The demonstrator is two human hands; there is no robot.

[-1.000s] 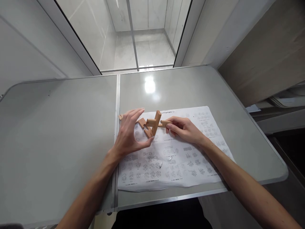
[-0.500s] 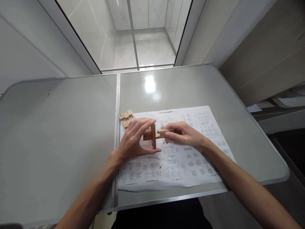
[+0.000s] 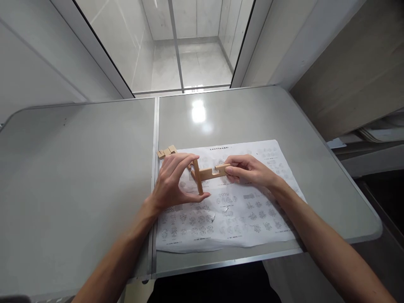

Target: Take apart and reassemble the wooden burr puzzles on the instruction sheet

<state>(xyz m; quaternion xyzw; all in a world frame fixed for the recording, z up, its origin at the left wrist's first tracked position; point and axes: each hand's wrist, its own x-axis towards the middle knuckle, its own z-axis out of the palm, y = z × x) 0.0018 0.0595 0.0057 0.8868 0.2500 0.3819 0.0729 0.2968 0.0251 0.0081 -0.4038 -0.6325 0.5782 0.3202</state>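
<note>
My left hand point(image 3: 173, 182) pinches an upright wooden puzzle bar point(image 3: 198, 180) between thumb and fingers. My right hand point(image 3: 249, 170) grips the end of a notched wooden bar point(image 3: 212, 173) that lies crosswise and meets the upright one. Both pieces are held just above a printed instruction sheet point(image 3: 240, 210) covered in small diagrams. More loose wooden pieces point(image 3: 167, 152) lie behind my left hand at the sheet's far left corner, partly hidden by my fingers.
The sheet lies on a grey folding table point(image 3: 78, 168) with a seam point(image 3: 154, 126) down its middle. A glass wall rises behind the table's far edge. The rounded right edge point(image 3: 375, 229) of the table borders stacked boards and a dark gap.
The joined wooden bars have been turned and pulled out: the crosswise bar now shows longer toward my right hand. My left hand shifted slightly, uncovering less of the loose pieces behind it.
</note>
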